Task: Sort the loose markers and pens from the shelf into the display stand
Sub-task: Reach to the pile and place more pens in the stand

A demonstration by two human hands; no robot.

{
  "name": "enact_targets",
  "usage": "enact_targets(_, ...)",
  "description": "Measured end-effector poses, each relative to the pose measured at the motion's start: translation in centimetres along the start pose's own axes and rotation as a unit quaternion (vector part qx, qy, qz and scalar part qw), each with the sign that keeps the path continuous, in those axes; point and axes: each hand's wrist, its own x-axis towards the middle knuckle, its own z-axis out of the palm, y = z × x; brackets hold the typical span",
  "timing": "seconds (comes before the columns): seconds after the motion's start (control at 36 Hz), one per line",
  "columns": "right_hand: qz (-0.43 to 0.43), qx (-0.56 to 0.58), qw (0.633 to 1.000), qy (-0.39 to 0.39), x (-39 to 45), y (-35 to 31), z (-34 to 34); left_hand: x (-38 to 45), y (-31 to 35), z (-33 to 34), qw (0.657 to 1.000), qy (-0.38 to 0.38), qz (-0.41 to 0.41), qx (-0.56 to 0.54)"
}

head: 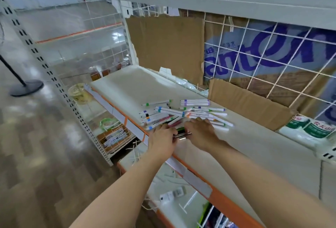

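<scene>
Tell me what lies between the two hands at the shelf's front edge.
In the head view, a few dark pens bridge the left hand and right hand, beside the marker pile.

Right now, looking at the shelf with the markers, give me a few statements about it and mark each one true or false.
1. The pile of markers lies loose on the shelf. True.
2. Both hands are at the near edge of the pile. True: left hand and right hand meet there.
3. The hands share a grip on a red mug. False: they hold a few dark pens.
4. The cardboard box stands left of the pile. False: it stands to the right.
5. All markers have black caps. False: green, blue and purple caps show.
</scene>
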Motion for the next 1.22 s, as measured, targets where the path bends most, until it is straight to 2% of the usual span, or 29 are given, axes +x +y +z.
enact_targets(0.53, -0.038, 0.006, 0.997, -0.061, -0.4, 0.6, -0.3, 1.1, 0.9, 0.2, 0.997, -0.03, 0.046, 0.059)
enact_targets(0.67, -0.007, 0.108, 0.985, -0.133, -0.6, 1.4, -2.0, 0.6, 1.0, -0.1, 0.998, -0.018, 0.05, 0.016)
enact_targets(0.72, 0.011, 0.174, 0.975, -0.136, -0.5, 1.8, -2.9, 0.4, 1.0, -0.3, 0.999, -0.002, 0.041, -0.018)
enact_targets(0.78, 0.053, 0.3, 0.947, -0.103, -0.5, 2.1, -3.6, 0.3, 1.2, -0.4, 0.997, 0.016, 0.013, -0.077)
enact_targets(0.86, 0.112, 0.502, 0.857, -0.047, -0.8, 2.3, -4.2, 0.2, 2.0, -0.9, 0.981, 0.037, -0.049, -0.184)
enact_targets(0.89, 0.116, 0.538, 0.834, -0.037, -0.9, 2.2, -4.3, 0.1, 2.4, -1.1, 0.974, 0.047, -0.06, -0.214)
enact_targets(0.94, 0.115, 0.572, 0.811, -0.032, -1.2, 1.5, -4.2, 0.1, 3.1, -1.4, 0.957, 0.065, -0.067, -0.274)
enact_targets(1.0, 0.118, 0.557, 0.822, -0.001, -1.3, 0.9, -3.8, 0.0, 3.9, -1.7, 0.942, 0.074, -0.072, -0.318)
enact_targets(1.08, 0.125, 0.482, 0.862, 0.093, -1.7, 0.7, -3.2, -0.1, 4.5, -1.9, 0.928, 0.083, -0.071, -0.357)
enact_targets(1.17, 0.122, 0.416, 0.887, 0.159, -2.7, 1.0, -3.3, -0.1, 5.0, -1.8, 0.926, 0.092, -0.071, -0.36)
enact_targets(1.22, 0.119, 0.392, 0.891, 0.198, -3.5, 1.3, -3.3, -0.2, 5.2, -1.4, 0.925, 0.103, -0.07, -0.359)
